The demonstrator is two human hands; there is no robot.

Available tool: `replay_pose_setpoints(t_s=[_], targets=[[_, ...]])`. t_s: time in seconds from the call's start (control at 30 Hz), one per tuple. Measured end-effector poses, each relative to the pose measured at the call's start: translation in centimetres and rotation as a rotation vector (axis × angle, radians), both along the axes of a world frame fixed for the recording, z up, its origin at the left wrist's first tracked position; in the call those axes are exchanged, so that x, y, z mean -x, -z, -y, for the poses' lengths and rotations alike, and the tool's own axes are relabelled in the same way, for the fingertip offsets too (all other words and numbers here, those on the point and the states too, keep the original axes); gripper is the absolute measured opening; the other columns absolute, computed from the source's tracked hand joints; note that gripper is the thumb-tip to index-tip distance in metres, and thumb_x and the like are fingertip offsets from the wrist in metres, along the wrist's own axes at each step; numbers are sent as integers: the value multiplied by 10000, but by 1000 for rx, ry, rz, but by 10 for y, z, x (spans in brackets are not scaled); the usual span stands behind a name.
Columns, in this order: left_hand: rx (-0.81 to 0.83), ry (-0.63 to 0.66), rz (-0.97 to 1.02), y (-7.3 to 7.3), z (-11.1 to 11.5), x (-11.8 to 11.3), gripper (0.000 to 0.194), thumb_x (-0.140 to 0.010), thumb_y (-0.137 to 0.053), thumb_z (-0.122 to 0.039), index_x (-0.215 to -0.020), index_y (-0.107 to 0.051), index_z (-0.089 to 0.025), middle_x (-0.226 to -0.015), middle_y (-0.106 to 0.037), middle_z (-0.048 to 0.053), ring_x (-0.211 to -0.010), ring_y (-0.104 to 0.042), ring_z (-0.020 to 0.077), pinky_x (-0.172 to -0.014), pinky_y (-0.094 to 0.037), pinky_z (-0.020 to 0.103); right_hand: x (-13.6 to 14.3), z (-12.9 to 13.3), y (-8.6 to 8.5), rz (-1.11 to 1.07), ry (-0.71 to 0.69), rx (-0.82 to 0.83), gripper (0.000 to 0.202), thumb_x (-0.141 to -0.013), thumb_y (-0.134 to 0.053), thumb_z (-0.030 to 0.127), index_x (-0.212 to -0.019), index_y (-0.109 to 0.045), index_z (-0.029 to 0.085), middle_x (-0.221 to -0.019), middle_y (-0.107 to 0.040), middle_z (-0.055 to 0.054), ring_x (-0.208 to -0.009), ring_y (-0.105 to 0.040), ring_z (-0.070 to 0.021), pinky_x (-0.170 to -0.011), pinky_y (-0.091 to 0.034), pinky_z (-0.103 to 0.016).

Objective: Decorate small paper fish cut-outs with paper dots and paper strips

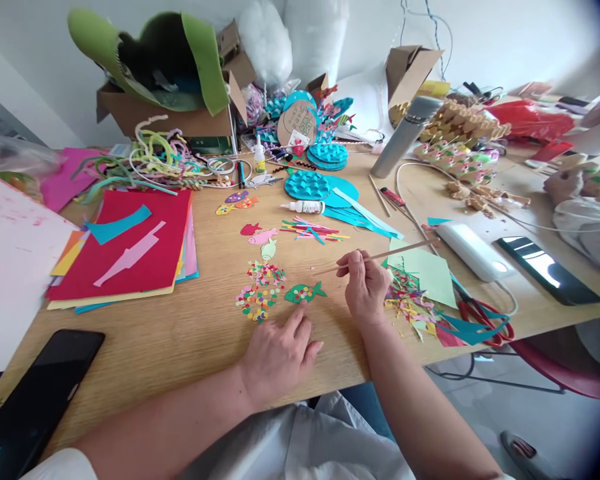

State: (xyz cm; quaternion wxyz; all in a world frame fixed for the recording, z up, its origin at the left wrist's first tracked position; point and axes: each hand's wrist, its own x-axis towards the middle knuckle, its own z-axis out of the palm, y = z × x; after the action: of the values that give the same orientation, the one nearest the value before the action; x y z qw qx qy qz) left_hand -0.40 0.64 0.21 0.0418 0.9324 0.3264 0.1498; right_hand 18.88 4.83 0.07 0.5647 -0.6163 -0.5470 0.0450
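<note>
A green paper fish (305, 293) with colored paper dots on its body lies flat on the table in front of me. My left hand (281, 347) rests below it, index fingertip touching the fish's lower edge, thumb apart and the other fingers bent; it holds nothing. Pinched in my right hand (364, 285) is a thin wooden stick (395, 251), its tip pointing left just above the table near the fish. Small paper dots (260, 301) are heaped left of the fish. Beyond them lie plain paper fish: red (251, 229), pink (263, 237) and pale green (269, 249).
Glue bottles (307, 207), thin paper strips (314, 230) and blue discs (307, 185) lie farther back. Colored paper sheets (125, 267) are stacked at left. At right are paper scraps (415, 300), red-handled scissors (485, 320), a white power strip (473, 250) and a phone (547, 270).
</note>
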Motion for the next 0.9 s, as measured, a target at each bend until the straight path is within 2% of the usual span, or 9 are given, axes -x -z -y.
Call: replay_pose_setpoints(t_s=[0.1,0.2,0.3,0.43,0.53,0.73,0.9], targets=[[-42,12,102,1,0,1,275,-953,-454,-334,-1043,-643,-156,-1241,-653,105,-814,-691,194,-626,-536,336,0,-1,0,-17,-16,-7,425,-968,-418,450,-682,-593,189,-566,-611,7,-490,-577,-116,-519,-429,-248],[-52,11,200,-1,-4,2,264,-959,-443,-304,-1037,-650,-160,-1102,-698,86,-898,-671,193,-747,-530,342,0,-2,0,-30,-6,-1,392,-963,-433,455,-735,-606,187,-583,-631,3,-520,-609,-130,-540,-443,-252],[-62,-52,240,-5,-12,4,248,-954,-450,-292,-1007,-661,-172,-1037,-701,82,-942,-633,217,-838,-494,391,0,-3,-1,-58,-35,5,353,-973,-415,448,-885,-635,185,-669,-687,-12,-627,-668,-149,-621,-479,-267],[-104,-131,218,-8,-22,6,236,-941,-473,-282,-970,-676,-166,-1065,-690,87,-991,-568,256,-886,-453,455,0,-3,-7,-54,-123,18,331,-994,-373,406,-1044,-622,193,-822,-738,-44,-780,-692,-165,-741,-500,-307],[-130,-123,192,-8,-23,6,244,-936,-474,-275,-966,-686,-158,-1059,-679,105,-1007,-534,260,-893,-445,475,0,3,-11,41,-186,84,287,-992,-392,362,-1042,-627,204,-881,-746,-53,-846,-691,-179,-777,-496,-324],[-145,-77,144,-5,-20,4,260,-925,-484,-263,-811,-695,-163,-850,-659,103,-949,-522,258,-870,-442,470,-5,22,-5,382,-256,92,211,-965,-457,258,-967,-662,207,-877,-719,-68,-824,-662,-195,-742,-498,-326],[-143,-74,108,-2,-19,4,280,-922,-501,-272,-753,-691,-156,-791,-648,98,-914,-527,250,-874,-441,452,-14,27,4,494,-360,182,220,-933,-506,203,-1089,-660,220,-970,-699,-95,-926,-637,-239,-791,-510,-392]])
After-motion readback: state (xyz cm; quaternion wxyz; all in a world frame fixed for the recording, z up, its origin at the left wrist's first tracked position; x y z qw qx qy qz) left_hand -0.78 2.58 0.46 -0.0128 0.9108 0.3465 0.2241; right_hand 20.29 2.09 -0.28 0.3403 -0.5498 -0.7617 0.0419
